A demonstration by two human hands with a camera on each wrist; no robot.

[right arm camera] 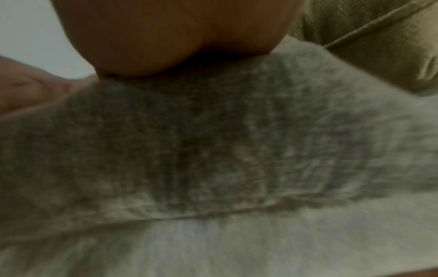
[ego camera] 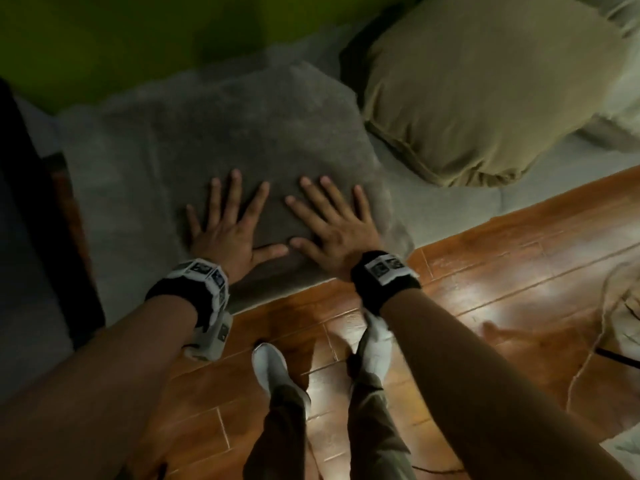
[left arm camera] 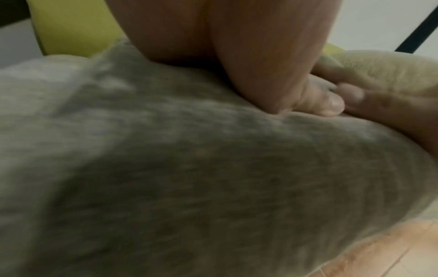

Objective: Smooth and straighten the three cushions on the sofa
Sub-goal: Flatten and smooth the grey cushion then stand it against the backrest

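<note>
A grey fuzzy cushion (ego camera: 242, 133) lies flat on the pale sofa seat (ego camera: 114, 202), near its front edge. My left hand (ego camera: 227, 220) and right hand (ego camera: 332, 220) press on its near half side by side, palms down, fingers straight and spread, thumbs almost touching. A tan cushion (ego camera: 485, 91) lies to the right, slightly tilted. A yellow-green cushion (ego camera: 104, 39) stands behind at the back left. In the left wrist view the grey cushion (left arm camera: 189, 168) fills the frame under my palm (left arm camera: 237, 46); the right wrist view shows the grey cushion (right arm camera: 189, 140) and tan cushion (right arm camera: 379, 46).
A wooden floor (ego camera: 485, 289) runs along the sofa's front, with my feet in white shoes (ego camera: 273, 368) on it. A dark upright panel (ego camera: 31, 202) stands at the left end of the sofa. A thin cord (ego camera: 595, 341) trails on the floor at right.
</note>
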